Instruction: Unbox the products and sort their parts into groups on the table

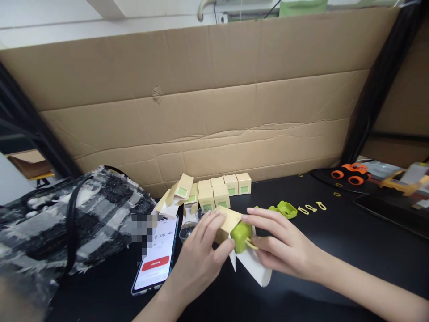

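Phone (pixel 157 261) timer reads 0:00:40.

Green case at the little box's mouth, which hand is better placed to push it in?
Right, probably. The right hand already pinches the green case at the open end, while the left hand steadies the small tan box.

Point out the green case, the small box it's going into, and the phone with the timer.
green case (pixel 240 233), head view, on its rounded green body.
small box (pixel 228 220), head view, on its tan top face.
phone (pixel 157 260), head view, on the screen's red button.
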A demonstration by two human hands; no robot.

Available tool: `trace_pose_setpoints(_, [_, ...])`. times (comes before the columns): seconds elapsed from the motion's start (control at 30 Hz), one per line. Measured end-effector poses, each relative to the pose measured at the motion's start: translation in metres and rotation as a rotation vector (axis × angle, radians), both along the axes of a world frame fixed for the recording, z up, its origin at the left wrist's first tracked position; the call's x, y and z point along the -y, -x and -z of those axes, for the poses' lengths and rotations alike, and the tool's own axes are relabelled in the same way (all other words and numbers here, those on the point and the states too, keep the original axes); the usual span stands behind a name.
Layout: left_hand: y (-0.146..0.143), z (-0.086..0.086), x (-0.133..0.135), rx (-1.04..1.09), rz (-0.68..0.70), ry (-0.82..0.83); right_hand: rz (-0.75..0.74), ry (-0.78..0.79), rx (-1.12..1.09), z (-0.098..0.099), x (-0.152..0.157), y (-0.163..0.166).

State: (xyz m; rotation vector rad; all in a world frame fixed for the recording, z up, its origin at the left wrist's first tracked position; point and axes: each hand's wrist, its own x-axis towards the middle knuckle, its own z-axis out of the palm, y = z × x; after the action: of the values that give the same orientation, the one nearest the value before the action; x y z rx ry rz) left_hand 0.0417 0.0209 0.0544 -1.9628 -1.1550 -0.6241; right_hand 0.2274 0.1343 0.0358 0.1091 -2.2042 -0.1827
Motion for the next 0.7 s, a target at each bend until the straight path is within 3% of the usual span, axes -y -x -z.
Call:
trace_pose_setpoints(0.13, [0.004,-0.002,0.001,-0.016,-0.022,-0.013,-0.104,-0.027,0.127,0.006,0.001,0.002])
trace_pose_setpoints(0.2, [0.006,-0.002,0.001,-0.028,-0.026,-0.01,-0.136,0.06,0.096,0.007,0.004,0.003])
trace_pose_setpoints(0.3, [0.013,0.0,-0.001,0.026,-0.046,0.021,-0.217,0.474,-0.109,-0.001,0.004,-0.003])
trace_pose_setpoints(0.37, [0.019,0.004,-0.004,0.188,-0.047,0.038,-0.197,0.742,-0.228,-0.012,-0.001,-0.011])
trace_pose_setpoints(0.43, [0.025,0.009,-0.007,0.443,-0.061,0.069,-0.111,0.833,-0.149,-0.022,-0.009,-0.019])
trace_pose_setpoints(0.5, [0.03,0.014,-0.01,0.669,-0.087,0.137,-0.01,0.768,0.16,-0.028,-0.016,-0.023])
trace_pose_setpoints(0.57, [0.033,0.017,-0.011,0.718,-0.093,0.18,0.073,0.607,0.495,-0.029,-0.02,-0.022])
trace_pose_setpoints(0.63, [0.035,0.017,-0.012,0.548,-0.041,0.14,0.112,0.454,0.693,-0.026,-0.021,-0.019])
trace_pose_setpoints(0.7, [0.034,0.011,-0.012,0.306,0.011,0.06,0.117,0.412,0.712,-0.023,-0.02,-0.017])
